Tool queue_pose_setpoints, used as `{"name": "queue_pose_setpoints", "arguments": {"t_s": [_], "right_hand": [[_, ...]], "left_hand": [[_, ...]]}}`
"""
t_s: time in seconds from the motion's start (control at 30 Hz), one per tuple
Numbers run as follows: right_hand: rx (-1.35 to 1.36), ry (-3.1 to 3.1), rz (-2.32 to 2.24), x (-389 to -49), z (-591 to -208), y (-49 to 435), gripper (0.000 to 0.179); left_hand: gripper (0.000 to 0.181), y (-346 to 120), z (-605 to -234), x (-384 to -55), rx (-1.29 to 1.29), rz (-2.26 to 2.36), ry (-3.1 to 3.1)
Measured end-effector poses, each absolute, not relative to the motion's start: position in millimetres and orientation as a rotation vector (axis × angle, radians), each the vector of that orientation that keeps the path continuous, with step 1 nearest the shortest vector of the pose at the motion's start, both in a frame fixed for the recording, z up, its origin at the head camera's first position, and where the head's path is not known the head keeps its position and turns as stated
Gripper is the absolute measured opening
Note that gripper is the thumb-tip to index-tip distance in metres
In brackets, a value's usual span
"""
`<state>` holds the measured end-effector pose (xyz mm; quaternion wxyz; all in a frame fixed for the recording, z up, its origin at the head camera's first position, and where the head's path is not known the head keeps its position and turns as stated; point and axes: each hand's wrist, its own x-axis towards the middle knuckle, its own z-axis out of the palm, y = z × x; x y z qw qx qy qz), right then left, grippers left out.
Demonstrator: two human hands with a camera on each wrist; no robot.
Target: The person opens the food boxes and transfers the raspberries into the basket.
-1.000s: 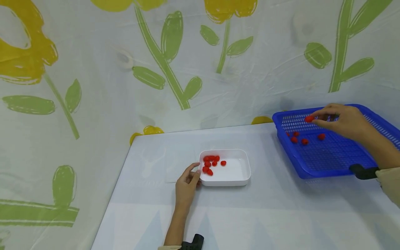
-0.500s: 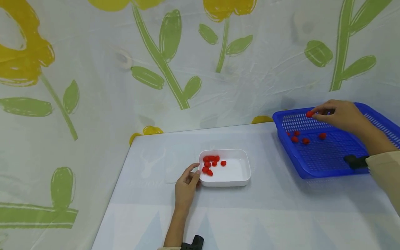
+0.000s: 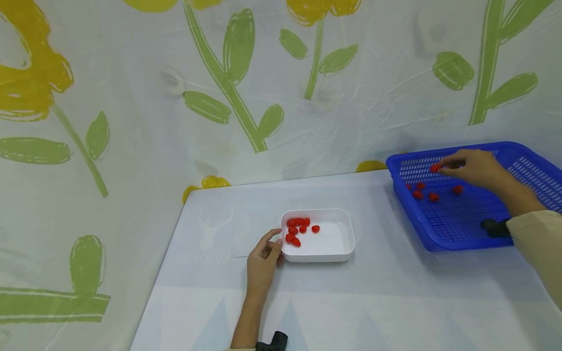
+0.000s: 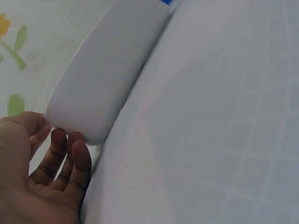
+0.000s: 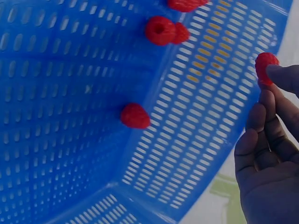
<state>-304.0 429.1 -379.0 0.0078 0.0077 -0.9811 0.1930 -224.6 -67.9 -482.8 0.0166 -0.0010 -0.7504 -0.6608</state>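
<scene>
My left hand (image 3: 262, 263) holds the left end of a shallow white tray (image 3: 335, 253), its fingertips against the end wall in the left wrist view. Several red raspberries (image 3: 293, 230) lie in the tray's left half, with one (image 3: 315, 228) slightly apart. Over the blue plastic basket (image 3: 421, 233), my right hand (image 3: 476, 168) pinches a single raspberry (image 5: 266, 67) between thumb and fingertips. Below it, several more raspberries (image 3: 433, 197) rest on the basket floor near its left and back sides. One of them (image 5: 135, 116) lies apart from the others in the right wrist view.
A white table (image 3: 316, 302) carries both containers, the basket standing to the right of the tray. Behind the table hangs a white sheet (image 3: 351, 122) with printed flowers and leaves. The basket has raised, slotted walls (image 5: 196, 98).
My right hand with its raspberry rises slightly, then lowers again over the basket. The right sleeve comes further into view. My left hand stays at the tray. The head view shifts a little.
</scene>
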Motion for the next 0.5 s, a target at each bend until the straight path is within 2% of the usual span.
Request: {"name": "queue_pose_setpoints", "arguments": {"t_s": [0.5], "right_hand": [[0.137,-3.143,0.545,-314.4,-395.6,431.6,0.032]], "left_hand": [[0.029,-67.9,-481.8,-225.5,-0.014,-2.015,-2.373]]}}
